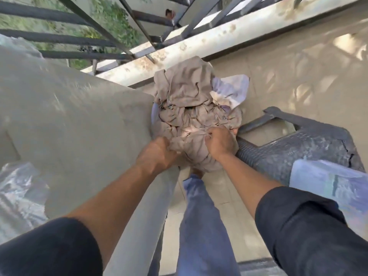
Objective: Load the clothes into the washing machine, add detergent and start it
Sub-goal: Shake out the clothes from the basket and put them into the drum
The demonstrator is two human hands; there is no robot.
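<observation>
Here, tiled balcony floor (pixel 278 62) lies beneath railing (pixel 111 42), beside stool (pixel 310 144).

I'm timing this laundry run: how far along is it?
Early. Nothing looks done: the washing machine shows only a closed-looking covered top. In hand: left hand and right hand both grip the beige clothes bundle beside it. Left: loading, detergent (none visible), starting.

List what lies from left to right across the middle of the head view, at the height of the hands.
Clear plastic wrap → grey covered machine → left hand → beige clothes → right hand → grey plastic stool.
</observation>
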